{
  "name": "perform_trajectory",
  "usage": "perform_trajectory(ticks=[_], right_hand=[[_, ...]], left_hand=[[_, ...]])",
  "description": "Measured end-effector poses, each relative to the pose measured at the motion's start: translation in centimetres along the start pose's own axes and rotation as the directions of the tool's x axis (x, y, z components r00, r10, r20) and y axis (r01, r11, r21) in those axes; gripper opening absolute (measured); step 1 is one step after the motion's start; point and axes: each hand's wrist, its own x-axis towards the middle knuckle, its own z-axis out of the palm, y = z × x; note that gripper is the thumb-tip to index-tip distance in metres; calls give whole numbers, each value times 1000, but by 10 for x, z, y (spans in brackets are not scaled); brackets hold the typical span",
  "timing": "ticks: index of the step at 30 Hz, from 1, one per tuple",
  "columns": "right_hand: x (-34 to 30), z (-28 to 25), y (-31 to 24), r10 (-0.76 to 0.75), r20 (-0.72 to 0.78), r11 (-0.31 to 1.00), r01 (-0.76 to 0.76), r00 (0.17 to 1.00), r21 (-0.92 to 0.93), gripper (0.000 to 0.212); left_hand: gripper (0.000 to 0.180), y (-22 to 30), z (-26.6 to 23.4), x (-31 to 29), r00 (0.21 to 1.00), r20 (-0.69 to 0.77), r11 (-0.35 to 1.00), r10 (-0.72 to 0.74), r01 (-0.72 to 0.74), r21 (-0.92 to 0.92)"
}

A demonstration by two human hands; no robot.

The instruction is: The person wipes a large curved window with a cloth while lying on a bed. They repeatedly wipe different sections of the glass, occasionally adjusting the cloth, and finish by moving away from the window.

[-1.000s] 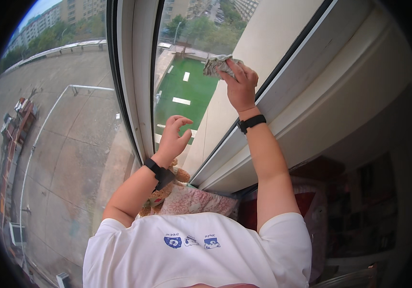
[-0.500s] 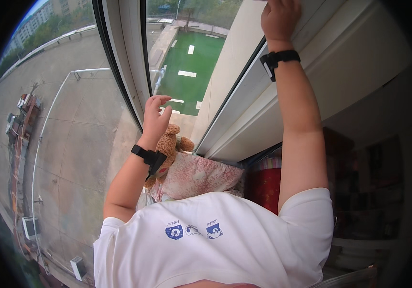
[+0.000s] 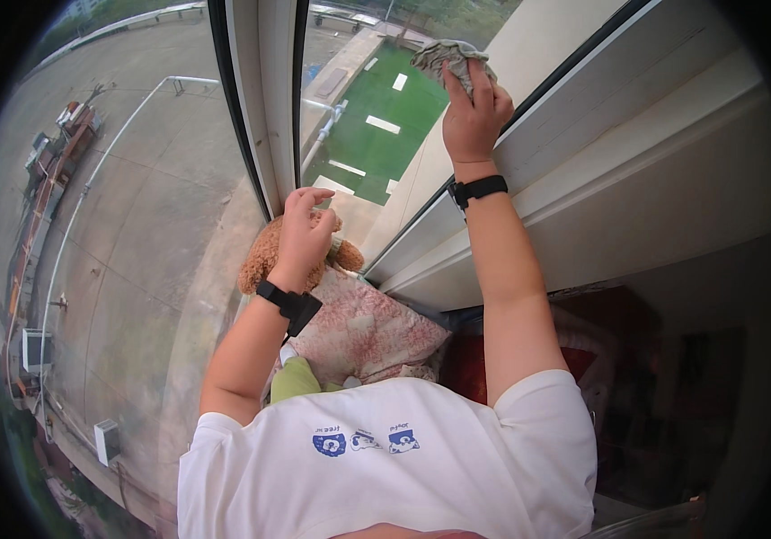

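Window bay high over a paved lot and green pitch, seen from above the person's white shirt. Nearest, a pink floral cushion and brown teddy sit on the sill. Left hand hovers loosely curled by the white frame, holding nothing. Farther up, right hand clamps a grey rag against the glass. Wiping looks in progress; next stroke needs steady pressure across the pane.
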Motion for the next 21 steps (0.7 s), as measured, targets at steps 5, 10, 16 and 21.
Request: perform_trajectory(ticks=[5,10,16,21], right_hand=[[-105,20,-39,-60,225,983,19,972,180,23],[-230,40,-65,-439,355,895,366,826,254,23],[-232,65,-63,-516,256,850,453,817,268,18],[-26,60,-58,-190,16,982,190,982,3,31]], left_hand=[[28,-41,14,-2,1000,-14,1000,4,-4,23],[28,-116,53,9,994,2,993,111,-111,42],[31,-190,69,2,992,44,993,115,-113,-34],[37,-191,68,33,920,-36,904,391,-377,203]])
